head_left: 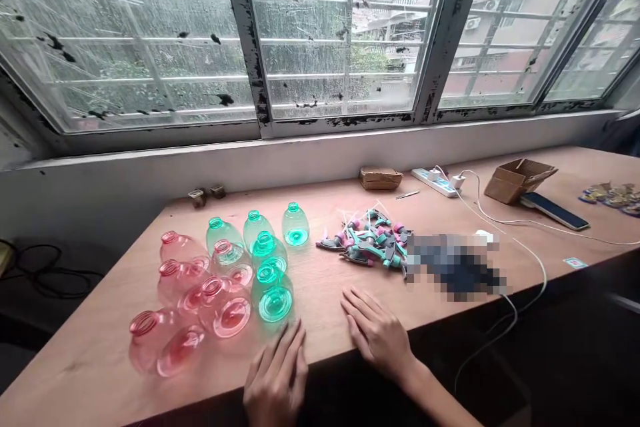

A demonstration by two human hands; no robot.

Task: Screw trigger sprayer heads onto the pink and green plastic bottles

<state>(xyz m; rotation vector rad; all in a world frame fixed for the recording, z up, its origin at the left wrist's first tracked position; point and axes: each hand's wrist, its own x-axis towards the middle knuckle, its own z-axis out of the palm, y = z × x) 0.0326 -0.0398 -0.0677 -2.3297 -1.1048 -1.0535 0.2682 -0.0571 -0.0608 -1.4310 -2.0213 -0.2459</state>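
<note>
Both my hands lie flat on the wooden table (325, 280) near its front edge. My left hand (277, 378) rests with fingers stretched out, just in front of a green plastic bottle (273, 294). My right hand (375, 330) lies palm down with fingers apart, holding nothing. Several pink bottles (180, 284) and several green bottles (255, 230), all empty and capless, stand clustered to the left. A pile of pink and teal spray triggers (370, 244) lies beyond my right hand.
A blurred dark patch (453, 264) sits right of the triggers. A power strip (435, 180) with white cables, a small flat cardboard box (380, 178), an open cardboard box (517, 180) and a phone (555, 210) lie farther back. Windows run behind the table.
</note>
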